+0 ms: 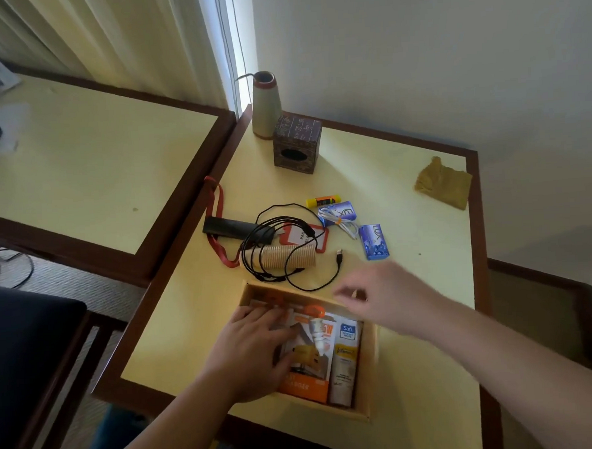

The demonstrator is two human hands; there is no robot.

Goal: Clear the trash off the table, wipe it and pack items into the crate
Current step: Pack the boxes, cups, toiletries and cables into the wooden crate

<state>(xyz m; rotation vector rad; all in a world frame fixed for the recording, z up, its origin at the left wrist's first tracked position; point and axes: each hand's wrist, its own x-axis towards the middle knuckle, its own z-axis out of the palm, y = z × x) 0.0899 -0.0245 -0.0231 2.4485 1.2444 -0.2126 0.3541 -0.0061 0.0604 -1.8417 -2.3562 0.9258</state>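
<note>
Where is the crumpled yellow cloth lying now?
In the head view, the crumpled yellow cloth lies alone at the table's far right edge, right of the dark patterned cube box.

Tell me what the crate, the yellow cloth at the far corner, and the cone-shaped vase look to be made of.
Crate: pale, unpainted wood or plywood, judging by its thin flat matte walls.
Yellow cloth: soft woven or microfibre fabric; it lies crumpled with folds.
Vase: probably ceramic or stoneware, matte beige body with a reddish-brown rim; could be painted wood.

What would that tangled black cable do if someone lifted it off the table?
The black cable looks thin and floppy, so it would probably sag and dangle. Its loops lie over the biscuit pack and the red badge, so it might drag them.
</note>
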